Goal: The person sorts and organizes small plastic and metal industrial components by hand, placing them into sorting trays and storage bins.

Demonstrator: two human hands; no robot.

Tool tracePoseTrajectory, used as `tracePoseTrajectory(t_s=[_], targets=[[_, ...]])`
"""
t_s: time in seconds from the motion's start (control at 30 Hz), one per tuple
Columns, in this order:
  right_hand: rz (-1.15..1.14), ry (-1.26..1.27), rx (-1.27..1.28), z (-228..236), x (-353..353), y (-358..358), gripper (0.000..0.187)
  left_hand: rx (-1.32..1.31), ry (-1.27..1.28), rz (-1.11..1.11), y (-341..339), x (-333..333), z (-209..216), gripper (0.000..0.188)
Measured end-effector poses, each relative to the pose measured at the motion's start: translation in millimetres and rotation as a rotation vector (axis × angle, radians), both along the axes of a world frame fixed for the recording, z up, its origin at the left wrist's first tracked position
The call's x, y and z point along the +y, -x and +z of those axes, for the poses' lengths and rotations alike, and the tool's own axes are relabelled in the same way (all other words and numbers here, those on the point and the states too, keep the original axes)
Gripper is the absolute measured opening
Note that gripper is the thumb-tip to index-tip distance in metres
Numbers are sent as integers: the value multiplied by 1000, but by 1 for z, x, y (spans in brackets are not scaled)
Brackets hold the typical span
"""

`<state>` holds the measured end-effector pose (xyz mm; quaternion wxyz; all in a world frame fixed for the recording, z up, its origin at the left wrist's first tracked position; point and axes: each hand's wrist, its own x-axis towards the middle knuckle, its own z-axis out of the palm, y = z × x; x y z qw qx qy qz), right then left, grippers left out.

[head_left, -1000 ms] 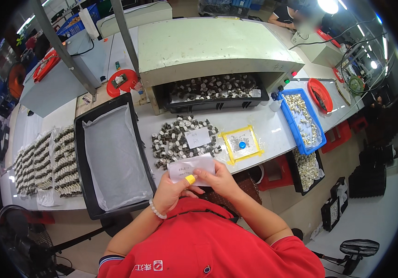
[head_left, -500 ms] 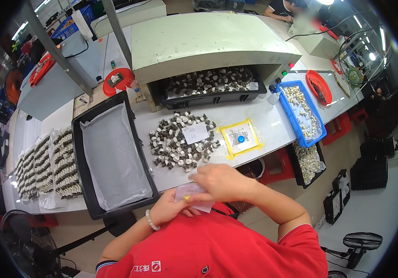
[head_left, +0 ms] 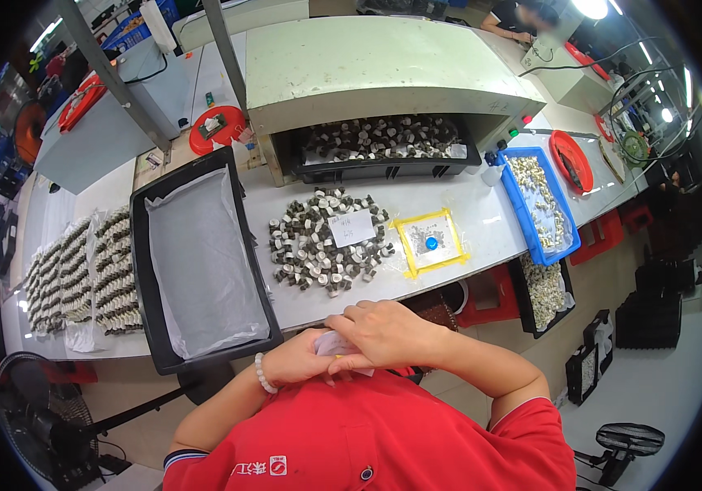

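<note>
Close in front of my red shirt, my left hand (head_left: 292, 360) grips a small pale paper slip (head_left: 333, 344). From the other side my right hand (head_left: 390, 334) closes over the same slip, fingers bent across its top and thumb below. Most of the paper is hidden by the hands; a tiny yellow thing shows near the right thumb, too small to name. Just beyond my hands, a pile of small white-and-dark cylindrical parts (head_left: 310, 245) lies on the white table (head_left: 326, 309). A handwritten white paper sheet (head_left: 353, 228) rests on that pile.
Left of the pile stands a black tray (head_left: 140, 286) lined with thin sheeting, then rows of parts (head_left: 118, 274). A pale metal housing (head_left: 384, 65) holds another black tray (head_left: 392, 170) of parts. Rightward are a yellow-taped card (head_left: 441, 255), a blue tray (head_left: 568, 252) and a red plate (head_left: 584, 168).
My right hand has lowered onto the paper slip, its fingers now bent over it, so less paper shows. The hands are closer together. The whole view has shifted slightly.
</note>
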<state>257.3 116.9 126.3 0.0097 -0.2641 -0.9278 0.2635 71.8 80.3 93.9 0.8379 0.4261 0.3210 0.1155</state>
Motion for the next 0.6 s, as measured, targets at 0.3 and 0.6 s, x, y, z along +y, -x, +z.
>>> tracePoseTrajectory(t_s=[0.3, 0.6], targets=[[52, -95, 82, 5, 5, -2, 69, 16, 88, 69, -10, 3, 11, 28], [-96, 174, 249, 0, 12, -30, 20, -52, 59, 286, -1, -9, 15, 36]])
